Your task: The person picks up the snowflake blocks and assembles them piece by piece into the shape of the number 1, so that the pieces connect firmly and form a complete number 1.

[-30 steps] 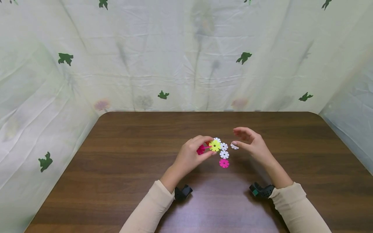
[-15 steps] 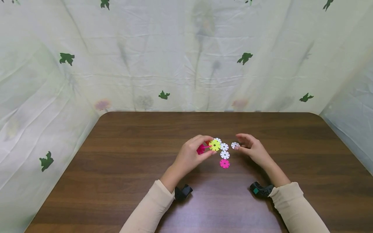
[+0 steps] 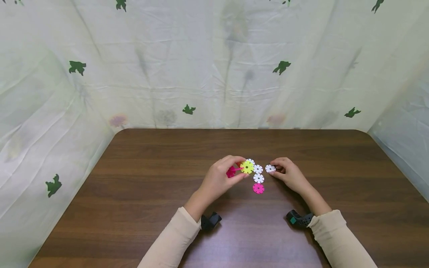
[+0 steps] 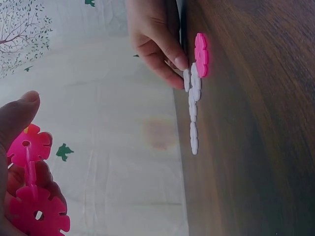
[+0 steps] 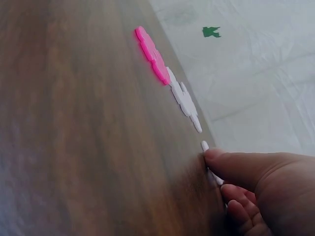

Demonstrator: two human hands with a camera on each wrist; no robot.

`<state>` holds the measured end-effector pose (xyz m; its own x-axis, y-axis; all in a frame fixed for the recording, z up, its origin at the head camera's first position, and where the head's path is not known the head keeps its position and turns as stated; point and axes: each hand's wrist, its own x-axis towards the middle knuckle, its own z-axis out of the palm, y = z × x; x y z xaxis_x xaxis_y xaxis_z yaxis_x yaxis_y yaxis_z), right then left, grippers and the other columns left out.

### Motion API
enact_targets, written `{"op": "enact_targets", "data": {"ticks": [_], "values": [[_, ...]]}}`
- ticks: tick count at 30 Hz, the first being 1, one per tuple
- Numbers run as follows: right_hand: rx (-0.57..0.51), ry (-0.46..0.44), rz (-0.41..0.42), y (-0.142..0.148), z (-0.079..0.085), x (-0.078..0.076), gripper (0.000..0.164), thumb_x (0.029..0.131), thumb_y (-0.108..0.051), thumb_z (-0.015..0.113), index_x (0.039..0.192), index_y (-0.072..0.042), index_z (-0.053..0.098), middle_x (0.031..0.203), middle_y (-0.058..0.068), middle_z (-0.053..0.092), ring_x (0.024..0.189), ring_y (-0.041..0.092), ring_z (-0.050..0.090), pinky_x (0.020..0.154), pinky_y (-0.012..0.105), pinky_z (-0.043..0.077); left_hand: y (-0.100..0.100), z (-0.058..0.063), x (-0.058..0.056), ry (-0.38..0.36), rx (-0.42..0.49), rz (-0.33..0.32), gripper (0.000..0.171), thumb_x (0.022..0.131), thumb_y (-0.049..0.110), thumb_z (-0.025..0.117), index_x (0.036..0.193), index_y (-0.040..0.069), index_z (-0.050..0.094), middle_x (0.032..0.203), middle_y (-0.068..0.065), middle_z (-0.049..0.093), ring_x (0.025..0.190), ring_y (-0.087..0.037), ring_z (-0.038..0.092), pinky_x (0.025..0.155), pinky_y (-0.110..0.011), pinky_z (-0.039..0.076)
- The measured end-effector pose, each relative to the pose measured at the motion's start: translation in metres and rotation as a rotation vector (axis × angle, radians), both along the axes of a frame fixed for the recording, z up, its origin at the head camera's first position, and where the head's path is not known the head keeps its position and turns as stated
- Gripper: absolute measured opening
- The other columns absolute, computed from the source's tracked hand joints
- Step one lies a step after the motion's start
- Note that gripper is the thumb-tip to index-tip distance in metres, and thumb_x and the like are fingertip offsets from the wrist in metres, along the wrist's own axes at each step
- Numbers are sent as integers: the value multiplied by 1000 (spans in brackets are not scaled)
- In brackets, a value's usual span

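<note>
My left hand [image 3: 217, 178] holds a joined piece of notched plastic discs above the table. A yellow disc [image 3: 247, 167] faces up at its fingertips, and pink discs [image 4: 39, 212] show lower in the palm in the left wrist view. My right hand [image 3: 292, 175] pinches a white notched disc [image 3: 270, 168] by its edge, down at the tabletop. Between the hands several loose discs lie flat: a white disc [image 3: 259, 178], another white disc [image 3: 257, 169] above it, and a pink disc [image 3: 258, 188] nearest me. One more white disc is partly hidden behind the yellow one.
The brown wooden table [image 3: 151, 193] has rounded far corners. A pale printed curtain [image 3: 207, 74] hangs right behind its far edge and on both sides. Black wrist devices sit on both wrists, with the left one [image 3: 211, 221] close to the tabletop.
My right hand has come down and its fingers have closed on the white disc at the right. The left hand and its joined discs have stayed almost still.
</note>
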<state>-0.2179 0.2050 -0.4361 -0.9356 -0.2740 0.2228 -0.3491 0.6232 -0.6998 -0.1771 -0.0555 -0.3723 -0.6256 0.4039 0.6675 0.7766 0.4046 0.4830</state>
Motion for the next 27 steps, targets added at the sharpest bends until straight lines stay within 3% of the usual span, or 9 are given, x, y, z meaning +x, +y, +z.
{"op": "enact_targets", "data": {"ticks": [8, 12, 16, 21, 27], "values": [[-26, -34, -10, -2, 4, 2, 28, 79, -6, 69, 101, -5, 52, 79, 5, 52, 70, 19, 47, 60, 27, 40, 0, 2, 1, -16, 7, -4, 39, 68, 10, 79, 102, 3, 62, 87, -1, 60, 71, -10, 53, 62, -8, 39], [-38, -16, 5, -2, 7, 3, 25, 82, -5, 64, 106, -8, 57, 81, 5, 54, 72, 20, 50, 63, 31, 43, 0, 2, 1, -20, 13, -11, 39, 68, 9, 79, 102, 3, 61, 87, -1, 60, 70, -15, 55, 62, -8, 39], [-124, -26, 8, -3, 11, 3, 24, 85, -4, 61, 108, -5, 58, 85, 8, 55, 75, 20, 52, 66, 29, 45, 0, 1, 1, -15, 12, -11, 39, 67, 9, 79, 102, 3, 62, 86, -1, 60, 70, -10, 53, 62, -8, 39], [-250, -52, 9, -7, 29, 10, 20, 84, -1, 61, 103, 4, 57, 86, 14, 56, 75, 20, 52, 63, 21, 46, 0, -1, 0, -14, 4, -7, 39, 68, 9, 79, 102, 3, 62, 87, -1, 60, 70, -10, 54, 62, -8, 39], [-364, -61, 37, -16, 59, 24, 18, 82, 6, 60, 99, 9, 54, 84, 21, 55, 70, 20, 57, 59, 24, 47, 0, -1, 0, -17, 3, -5, 39, 68, 10, 79, 103, 3, 62, 87, -1, 60, 70, -10, 53, 62, -7, 39]]}}
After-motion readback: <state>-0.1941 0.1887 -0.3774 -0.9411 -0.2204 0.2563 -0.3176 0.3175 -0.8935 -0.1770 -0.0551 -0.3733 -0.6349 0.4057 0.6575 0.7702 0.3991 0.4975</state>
